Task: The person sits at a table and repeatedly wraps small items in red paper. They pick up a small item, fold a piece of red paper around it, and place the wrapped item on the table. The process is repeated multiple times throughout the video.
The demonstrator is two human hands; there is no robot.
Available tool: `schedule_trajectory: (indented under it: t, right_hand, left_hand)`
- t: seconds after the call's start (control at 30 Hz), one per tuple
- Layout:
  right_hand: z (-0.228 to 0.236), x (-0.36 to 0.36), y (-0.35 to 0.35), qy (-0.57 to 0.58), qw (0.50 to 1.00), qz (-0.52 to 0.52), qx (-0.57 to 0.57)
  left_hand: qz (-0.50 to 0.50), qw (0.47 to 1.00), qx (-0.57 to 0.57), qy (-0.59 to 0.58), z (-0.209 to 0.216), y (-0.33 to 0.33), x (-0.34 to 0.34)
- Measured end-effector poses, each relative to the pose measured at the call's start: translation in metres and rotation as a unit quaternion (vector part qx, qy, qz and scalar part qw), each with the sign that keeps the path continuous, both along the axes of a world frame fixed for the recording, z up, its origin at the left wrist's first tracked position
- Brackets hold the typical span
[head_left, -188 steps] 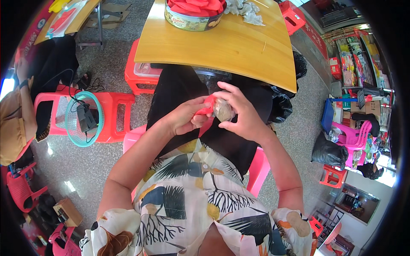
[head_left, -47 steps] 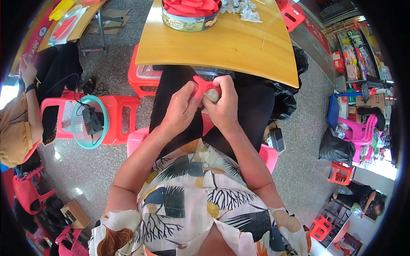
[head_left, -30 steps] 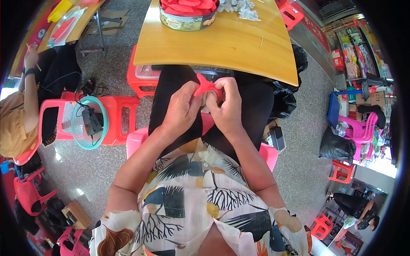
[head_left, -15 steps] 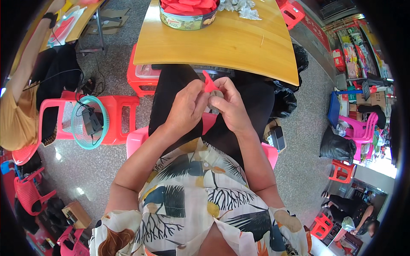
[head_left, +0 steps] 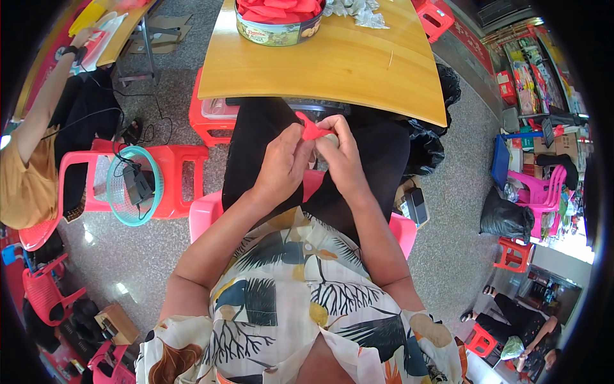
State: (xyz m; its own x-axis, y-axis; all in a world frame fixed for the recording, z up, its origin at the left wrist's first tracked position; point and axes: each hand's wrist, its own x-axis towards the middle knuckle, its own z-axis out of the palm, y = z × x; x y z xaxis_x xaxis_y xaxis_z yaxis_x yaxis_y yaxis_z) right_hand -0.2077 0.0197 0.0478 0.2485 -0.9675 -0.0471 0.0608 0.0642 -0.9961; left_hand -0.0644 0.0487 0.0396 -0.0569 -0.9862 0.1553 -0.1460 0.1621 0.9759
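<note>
A seated person's left hand point(head_left: 283, 163) and right hand point(head_left: 345, 157) meet above the lap, both gripping a small red piece point(head_left: 312, 130) with thumb and fingers, the left fingers curled in, the right forefinger arched over the piece's right end. The piece is held in the air just off the near edge of a yellow table point(head_left: 320, 70); it is bright, thin and folded, with a pointed tip at its upper left. A pale lump point(head_left: 331, 138) shows in part under it at the right fingertips, its material too small to tell.

Farther up the table, nearer the left edge than the right, stands a round tin point(head_left: 278, 34) heaped with red pieces point(head_left: 275, 9) of like colour. Its printed side carries flowing red lettering over dark lettering on a pale patch, a green scene, and round biscuits pictured toward the right. Just right of it lie crumpled clear wrappers point(head_left: 363, 14); a thin stick point(head_left: 391, 59) lies nearer the right edge.

Below the table's near right corner bulges a black bag point(head_left: 425, 150); under the near left corner stands a red stool point(head_left: 203, 121). To the left, a teal basket point(head_left: 121, 214) holds a black adapter point(head_left: 137, 184). Beyond, a co-worker's hand point(head_left: 82, 38) is over a second table point(head_left: 131, 35). At upper right, a red panel point(head_left: 470, 38) bears pale characters, small and bent.
</note>
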Motion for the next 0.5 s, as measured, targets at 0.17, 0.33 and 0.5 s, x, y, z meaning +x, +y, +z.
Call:
schedule_trajectory:
  t: [0.17, 0.33, 0.5]
  right_hand:
    - [0.005, -0.020, 0.000, -0.109, 0.984, 0.089, 0.105]
    - [-0.003, -0.012, 0.001, -0.030, 0.999, 0.015, -0.002]
    - [-0.007, 0.003, 0.003, 0.227, 0.943, -0.126, -0.210]
  left_hand:
    - [0.010, 1.000, -0.002, -0.003, 0.010, -0.003, 0.004]
    - [0.009, 0.989, -0.112, -0.091, 0.002, 0.002, 0.000]
    - [0.023, 0.989, -0.086, -0.120, -0.004, -0.001, -0.002]
